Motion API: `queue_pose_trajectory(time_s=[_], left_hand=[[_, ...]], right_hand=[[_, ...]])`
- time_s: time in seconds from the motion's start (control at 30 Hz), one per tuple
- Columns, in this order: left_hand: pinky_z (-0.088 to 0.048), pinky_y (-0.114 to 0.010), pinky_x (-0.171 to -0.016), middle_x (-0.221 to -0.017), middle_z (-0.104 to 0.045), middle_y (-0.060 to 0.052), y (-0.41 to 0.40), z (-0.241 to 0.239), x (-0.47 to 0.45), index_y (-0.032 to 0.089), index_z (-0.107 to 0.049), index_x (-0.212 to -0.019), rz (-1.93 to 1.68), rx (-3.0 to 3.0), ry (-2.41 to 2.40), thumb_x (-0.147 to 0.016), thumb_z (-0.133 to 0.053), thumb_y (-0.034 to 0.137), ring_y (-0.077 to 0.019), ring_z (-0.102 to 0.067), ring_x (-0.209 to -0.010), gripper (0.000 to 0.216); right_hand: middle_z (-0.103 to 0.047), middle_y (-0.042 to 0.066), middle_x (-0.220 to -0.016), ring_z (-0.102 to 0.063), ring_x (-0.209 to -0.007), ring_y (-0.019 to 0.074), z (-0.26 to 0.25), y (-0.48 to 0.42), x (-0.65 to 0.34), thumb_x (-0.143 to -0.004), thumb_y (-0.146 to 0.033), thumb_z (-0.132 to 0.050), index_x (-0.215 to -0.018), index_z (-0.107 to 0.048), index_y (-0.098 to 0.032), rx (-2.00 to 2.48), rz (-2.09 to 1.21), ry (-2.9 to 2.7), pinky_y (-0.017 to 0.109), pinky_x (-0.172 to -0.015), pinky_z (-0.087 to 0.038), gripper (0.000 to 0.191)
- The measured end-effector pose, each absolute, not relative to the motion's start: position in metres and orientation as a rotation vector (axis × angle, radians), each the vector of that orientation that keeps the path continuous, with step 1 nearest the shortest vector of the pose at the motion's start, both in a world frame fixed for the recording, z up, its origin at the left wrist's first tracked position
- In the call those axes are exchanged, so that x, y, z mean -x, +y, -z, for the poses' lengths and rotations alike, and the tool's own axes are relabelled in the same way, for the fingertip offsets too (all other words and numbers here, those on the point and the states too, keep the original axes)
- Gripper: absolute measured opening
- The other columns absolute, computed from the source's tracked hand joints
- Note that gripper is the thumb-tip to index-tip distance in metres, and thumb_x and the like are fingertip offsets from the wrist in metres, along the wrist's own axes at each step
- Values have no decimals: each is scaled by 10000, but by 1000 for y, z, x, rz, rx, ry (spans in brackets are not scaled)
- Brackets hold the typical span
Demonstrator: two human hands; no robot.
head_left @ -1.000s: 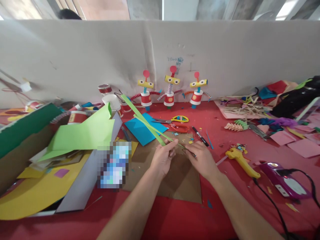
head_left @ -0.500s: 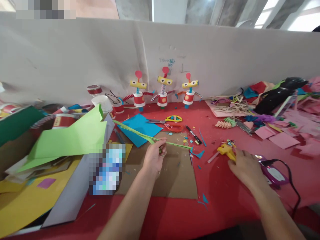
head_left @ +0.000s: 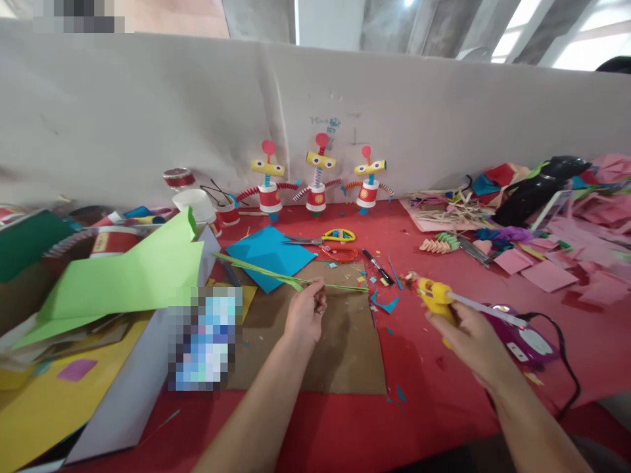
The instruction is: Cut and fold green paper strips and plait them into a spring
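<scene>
Above the brown cardboard (head_left: 315, 355), my left hand (head_left: 308, 309) is closed on thin green paper strips (head_left: 261, 269) that stretch out to both sides of it. My right hand (head_left: 473, 335) grips a yellow hot glue gun (head_left: 434, 295) by its handle, off the table at the right. A clear glue stick (head_left: 488, 310) juts from the gun's back end, and the nozzle points left. Behind my right hand lies a purple device (head_left: 527, 341) with a black cord. Scissors (head_left: 325, 240) with yellow and red handles rest on the blue paper (head_left: 269, 256).
Three paper-cup figures (head_left: 315, 197) stand along the white partition. A black marker (head_left: 378, 266) lies among blue scraps. Green paper (head_left: 128, 276) and yellow sheets fill the left side, beside a blurred-out rectangle (head_left: 210, 338). Pink paper (head_left: 552, 272) and a black animal-shaped object (head_left: 532, 190) are at the right.
My right hand has picked up the glue gun, which has turned so its nozzle points left and the glue stick points right. My left hand keeps the green strips; the view has shifted slightly.
</scene>
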State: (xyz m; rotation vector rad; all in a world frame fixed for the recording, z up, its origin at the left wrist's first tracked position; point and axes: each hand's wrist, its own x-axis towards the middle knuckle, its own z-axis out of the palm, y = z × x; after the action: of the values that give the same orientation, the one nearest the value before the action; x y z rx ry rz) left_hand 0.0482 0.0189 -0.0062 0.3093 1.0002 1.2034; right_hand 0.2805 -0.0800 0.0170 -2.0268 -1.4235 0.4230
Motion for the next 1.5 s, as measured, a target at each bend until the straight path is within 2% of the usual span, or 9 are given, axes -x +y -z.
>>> queue_pose_trajectory(time_s=[0.07,0.27,0.6,0.9,1.0,1.27,1.37,1.5], left_hand=[[-190,-162,-374,-522,-487,42,19,6,-48,120,-563,-739,-1201,-289,1011,-594,-625,129,-23,-357,-382,158],[-186,-166,-377,-529,-491,49,18,6,-50,121,-558,-749,-1200,-304,1033,-585,-639,146,-20,-345,-378,184],[-167,-178,-381,-530,-478,47,16,5,-52,123,-549,-726,-1213,-336,1058,-593,-622,139,-22,-332,-381,153],[-174,-184,-390,-517,-451,52,15,7,-53,129,-559,-735,-1206,-398,1112,-604,-611,150,-28,-338,-384,143],[-185,-184,-393,-531,-468,45,16,8,-53,133,-566,-741,-1199,-403,1127,-601,-607,151,-28,-348,-387,147],[-182,-184,-399,-514,-455,52,15,11,-53,137,-582,-746,-1200,-411,1128,-579,-626,156,-24,-340,-384,174],[-189,-186,-402,-490,-444,56,15,11,-53,135,-584,-749,-1183,-430,1142,-576,-629,155,-28,-335,-378,180],[-179,-188,-398,-440,-398,70,14,11,-54,138,-571,-740,-1161,-466,1159,-584,-612,134,-37,-332,-369,161]], right_hand=[[-661,54,-810,-621,-756,213,-13,-87,-258,-798,-428,-466,-932,-577,-164,1857,-575,-1457,294,-664,-476,316],[-656,105,-943,-605,-901,242,6,-90,-222,-856,-444,-421,-996,-535,-167,1778,-604,-1525,320,-753,-469,331],[-665,98,-809,-632,-743,242,10,-76,-214,-863,-452,-386,-908,-500,-181,1871,-594,-1515,297,-600,-447,298],[-650,69,-763,-603,-663,201,5,-79,-215,-860,-459,-387,-982,-508,-166,1860,-618,-1481,268,-551,-434,340],[-639,55,-739,-593,-648,191,3,-79,-214,-857,-466,-393,-952,-506,-175,1860,-629,-1463,269,-557,-441,326],[-631,55,-706,-597,-641,198,7,-73,-212,-845,-481,-403,-861,-510,-187,1851,-586,-1432,279,-546,-447,314],[-641,68,-723,-610,-656,216,7,-70,-211,-844,-489,-392,-923,-514,-174,1877,-604,-1416,292,-543,-449,347],[-661,104,-854,-629,-779,244,7,-66,-207,-851,-481,-383,-1019,-504,-162,1853,-597,-1448,313,-633,-461,380]])
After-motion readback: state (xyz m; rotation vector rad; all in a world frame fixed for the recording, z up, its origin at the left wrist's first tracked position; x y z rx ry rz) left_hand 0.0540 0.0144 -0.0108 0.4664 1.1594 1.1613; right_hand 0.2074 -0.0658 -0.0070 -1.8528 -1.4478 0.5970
